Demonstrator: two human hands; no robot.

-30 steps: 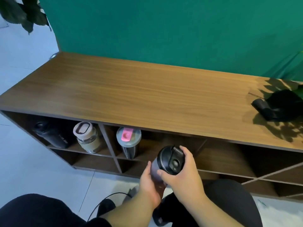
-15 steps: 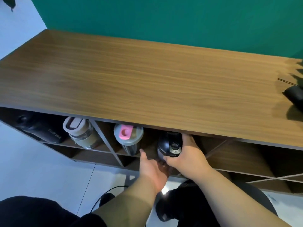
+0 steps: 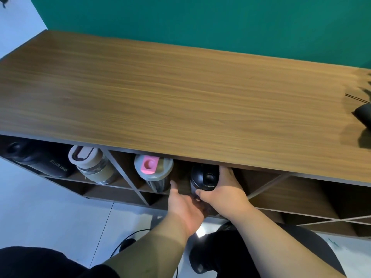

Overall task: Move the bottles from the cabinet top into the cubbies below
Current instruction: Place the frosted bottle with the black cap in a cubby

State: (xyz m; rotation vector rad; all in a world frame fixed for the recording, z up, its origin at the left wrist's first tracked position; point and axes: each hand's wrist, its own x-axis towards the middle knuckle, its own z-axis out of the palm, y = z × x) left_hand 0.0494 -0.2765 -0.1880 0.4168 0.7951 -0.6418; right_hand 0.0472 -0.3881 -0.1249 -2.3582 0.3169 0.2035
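Under the wooden counter (image 3: pixel 180 101), my right hand (image 3: pixel 224 189) wraps the black bottle (image 3: pixel 203 178) standing upright, lid up, in the cubby beside the pink-lidded bottle (image 3: pixel 153 171), my left hand (image 3: pixel 185 205) open beneath its base.

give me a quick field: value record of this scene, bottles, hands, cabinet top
left cubby: black sport bottle lying on its side; beige-lidded glass bottle
middle cubby: pink-capped grey-lidded bottle; black bottle
right hand: gripping the black bottle at the cubby mouth
left hand: beside the bottle's base, contact unclear
cabinet top: no bottles; dark object at right edge, cut off
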